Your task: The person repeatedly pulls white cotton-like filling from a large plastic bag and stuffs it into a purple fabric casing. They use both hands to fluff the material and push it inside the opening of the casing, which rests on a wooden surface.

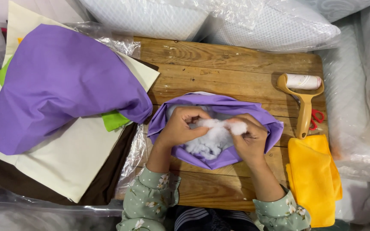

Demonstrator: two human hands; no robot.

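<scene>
On a wooden table [219,64] a purple cover [219,107] lies open like a pouch, its mouth turned up, with white stuffing [210,141] showing inside. Both hands are at that opening. The left hand [180,127] curls its fingers over the near-left part of the filling, thumb and fingers pinched on a tuft. The right hand [250,139] grips the same stuffing from the other side, fingers closed around a small white clump [237,127] that stands just above the rest. The two hands nearly meet in the middle, the fibre stretched between them. Both sleeves are green with a flower print. To the left, partly off the table, sits a stack of cloth [65,162]: a large purple sheet [61,81] on top, cream below it, a strip of bright green peeking out, and dark brown at the bottom. To the right lies a lint roller [303,92] with a tan handle, red-handled scissors [317,119] partly under it, and a folded yellow cloth [313,175] just nearer. Plastic-wrapped white pillows [275,25] crowd the far edge and the right side.
</scene>
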